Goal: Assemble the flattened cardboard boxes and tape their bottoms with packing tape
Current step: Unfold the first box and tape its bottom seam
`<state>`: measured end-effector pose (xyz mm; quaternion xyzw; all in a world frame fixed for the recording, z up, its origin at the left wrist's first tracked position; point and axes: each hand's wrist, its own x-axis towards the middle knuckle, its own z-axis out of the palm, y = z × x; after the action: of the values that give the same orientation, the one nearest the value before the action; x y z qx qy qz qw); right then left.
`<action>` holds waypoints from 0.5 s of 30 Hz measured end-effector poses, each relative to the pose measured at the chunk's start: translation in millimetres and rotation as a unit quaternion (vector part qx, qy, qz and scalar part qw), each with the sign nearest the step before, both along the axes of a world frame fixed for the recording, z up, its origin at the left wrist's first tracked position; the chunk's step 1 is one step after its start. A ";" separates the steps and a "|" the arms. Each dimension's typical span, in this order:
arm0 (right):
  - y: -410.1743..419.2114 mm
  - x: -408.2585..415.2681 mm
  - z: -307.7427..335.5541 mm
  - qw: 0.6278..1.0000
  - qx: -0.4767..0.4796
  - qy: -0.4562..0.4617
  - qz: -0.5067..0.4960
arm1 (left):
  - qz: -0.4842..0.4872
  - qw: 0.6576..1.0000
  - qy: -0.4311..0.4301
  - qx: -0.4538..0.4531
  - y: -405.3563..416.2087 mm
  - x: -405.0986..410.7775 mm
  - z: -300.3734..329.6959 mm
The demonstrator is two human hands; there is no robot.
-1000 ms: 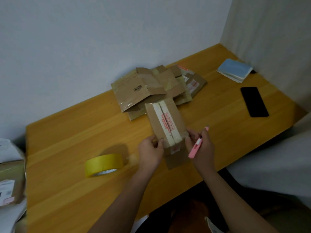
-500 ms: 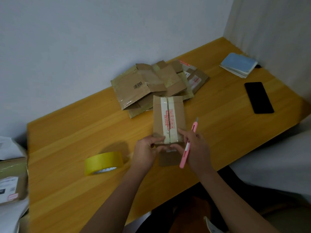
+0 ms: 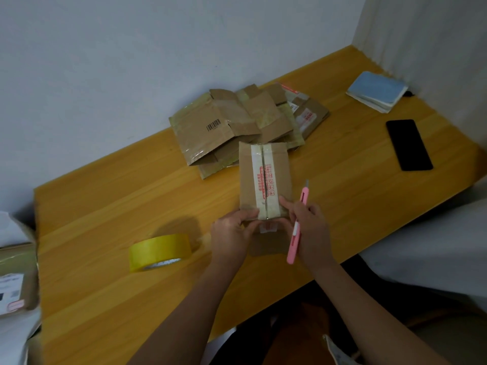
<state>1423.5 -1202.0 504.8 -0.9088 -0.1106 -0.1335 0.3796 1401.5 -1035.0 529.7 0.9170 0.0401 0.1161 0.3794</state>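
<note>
Wooden desk [image 3: 105, 206]: taped cardboard box [image 3: 264, 177] now squared up, unlike a second earlier.
Near end is gripped by left hand [image 3: 230, 237]; right hand [image 3: 309, 233] fingers [image 3: 286, 204] pinch it, pink cutter [image 3: 297, 225] gripped.

The near end of the small box [image 3: 264, 177] is covered by the left hand [image 3: 229, 233] and the right hand [image 3: 309, 227], and the red print on its tape is too small to be read. Behind the small box, the lower sheets of the flattened cardboard pile [image 3: 237, 125] are hidden under the upper ones. Far left of the small box, a labelled carton [image 3: 14, 280] is cut off by the frame edge.
</note>
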 end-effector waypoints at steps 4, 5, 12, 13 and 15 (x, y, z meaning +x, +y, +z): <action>-5.0 0.4 -0.2 0.999 0.040 0.022 0.013 | 0.003 0.999 0.006 -0.042 5.0 1.3 -1.2; -5.9 1.2 2.3 0.998 0.046 0.028 0.018 | 0.001 0.999 0.011 -0.050 6.3 1.5 -0.8; -12.2 3.4 18.4 0.993 0.033 0.105 0.053 | -0.029 0.992 0.103 -0.073 14.7 3.6 9.1; -15.6 3.7 20.0 0.990 0.042 0.120 0.060 | -0.047 0.990 0.115 -0.061 17.6 4.2 11.8; -22.0 5.7 26.4 0.982 0.066 0.156 0.085 | -0.104 0.985 0.133 -0.031 27.4 5.1 19.1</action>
<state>1429.2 -1224.0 531.2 -0.8786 -0.1183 0.0357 0.4612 1406.5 -1007.7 548.8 0.9111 -0.0017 -0.0482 0.4094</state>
